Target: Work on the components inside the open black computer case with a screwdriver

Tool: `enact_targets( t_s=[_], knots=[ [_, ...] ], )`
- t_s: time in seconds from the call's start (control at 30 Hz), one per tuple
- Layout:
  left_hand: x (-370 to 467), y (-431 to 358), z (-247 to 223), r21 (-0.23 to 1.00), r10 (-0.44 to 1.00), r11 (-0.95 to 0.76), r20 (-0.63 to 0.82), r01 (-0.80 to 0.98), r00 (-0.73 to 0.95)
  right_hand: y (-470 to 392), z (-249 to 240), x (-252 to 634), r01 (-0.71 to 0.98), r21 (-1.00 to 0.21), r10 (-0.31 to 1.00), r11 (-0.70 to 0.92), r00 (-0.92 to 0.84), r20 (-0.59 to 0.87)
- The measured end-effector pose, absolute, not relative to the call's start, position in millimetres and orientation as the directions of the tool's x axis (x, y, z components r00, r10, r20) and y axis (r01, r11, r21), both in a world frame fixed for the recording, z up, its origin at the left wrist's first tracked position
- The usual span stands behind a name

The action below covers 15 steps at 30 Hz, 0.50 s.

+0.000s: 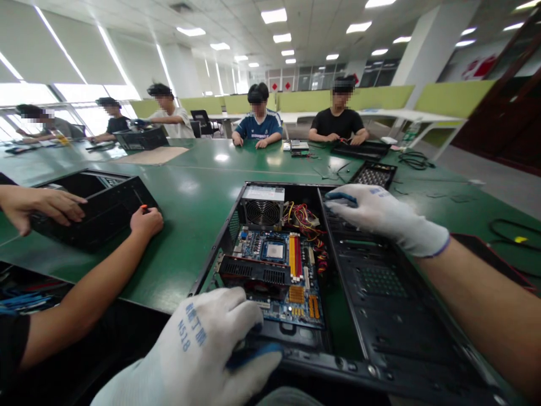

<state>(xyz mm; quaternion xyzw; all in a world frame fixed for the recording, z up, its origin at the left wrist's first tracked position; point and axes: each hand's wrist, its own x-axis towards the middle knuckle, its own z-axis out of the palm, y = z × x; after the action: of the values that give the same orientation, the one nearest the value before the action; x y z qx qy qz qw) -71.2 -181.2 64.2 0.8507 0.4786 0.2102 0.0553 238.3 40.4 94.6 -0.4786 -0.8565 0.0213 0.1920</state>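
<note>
An opened black computer case (367, 338) lies in front of me, with a blue motherboard (276, 254), a power supply (262, 207) and a bundle of coloured cables (302, 217) inside. My left hand (211, 344), in a white glove with blue fingertips, rests at the near left edge of the case, thumb and fingers apart. At the far right part of the case, my gloved right hand (367, 211) lies over the black metal, its fingers stretched out. Nothing shows in either hand. A dark card (253, 272) sits across the motherboard.
To the left, a person's bare hands hold a screwdriver (144, 207) and another black case (97, 211). Several people sit across the green table (190, 186). Behind my right hand lies a perforated black part (375, 173); black cables (416, 160) are at the far right.
</note>
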Motion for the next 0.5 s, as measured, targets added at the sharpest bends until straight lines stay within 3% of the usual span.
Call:
enact_targets(
  t_s=[0.1,0.27,0.37,0.5],
  knots=[
    [-69.1,-162.8,80.4,0.304,0.862,-0.505,0.225,0.808,0.454,22.1,81.2,256.5,0.771,-0.322,0.822,0.549,-0.427,0.377],
    [-53.8,-96.0,98.1,0.139,0.853,-0.520,0.142,0.843,0.502,10.6,62.7,265.3,0.705,-0.406,0.798,0.581,-0.398,0.452],
    [-37.9,-46.8,93.8,0.060,0.839,-0.540,-0.039,0.839,0.543,11.7,60.2,264.3,0.695,-0.401,0.785,0.597,-0.402,0.471],
    [-20.5,7.8,65.8,-0.067,0.831,-0.495,-0.327,0.866,0.450,15.4,59.9,264.1,0.682,-0.362,0.757,0.635,-0.456,0.468]
  ],
)
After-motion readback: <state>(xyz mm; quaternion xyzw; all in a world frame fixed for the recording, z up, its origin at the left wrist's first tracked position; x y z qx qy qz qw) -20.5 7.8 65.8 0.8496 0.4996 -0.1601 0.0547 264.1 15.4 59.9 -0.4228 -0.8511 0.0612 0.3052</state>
